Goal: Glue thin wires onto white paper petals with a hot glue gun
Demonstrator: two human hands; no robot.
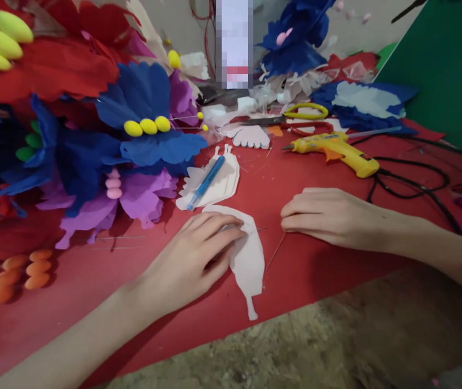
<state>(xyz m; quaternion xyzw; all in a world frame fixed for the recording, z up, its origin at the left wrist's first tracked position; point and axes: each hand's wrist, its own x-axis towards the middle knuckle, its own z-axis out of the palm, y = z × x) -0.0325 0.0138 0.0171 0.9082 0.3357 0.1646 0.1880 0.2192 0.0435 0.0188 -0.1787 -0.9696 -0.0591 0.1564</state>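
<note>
The left hand (198, 254) lay flat, fingers together, pressing on the pale pink petal-shaped foam cut-out (249, 259) on the red foam sheet (316, 281); nothing was pinched. The right hand (320, 213) rested at 3 o'clock of the cut-out, fingers drawn together and curled down; whether they gripped the thin wire (275, 251) beneath could not be told.

Risks, as judged: the cut-out sat near the sheet's front edge, and a sideways drag of the palm could crease its narrow stem; the yellow hot-glue gun (336, 151) at 1 o'clock lay with its black cord (417, 186) looped close to the right forearm, so a sweep of that arm could snag it; loose wires could prick the fingers.

Count: 1 cut-out under the hand; 1 stack of white scalloped cut-outs (215, 183) at 12 o'clock, bearing 1 blue pen (206, 182); 1 glue gun; 1 pair of yellow-handled scissors (291, 115); several foam flowers (145, 124) at 10 o'clock, not counted exactly.
</note>
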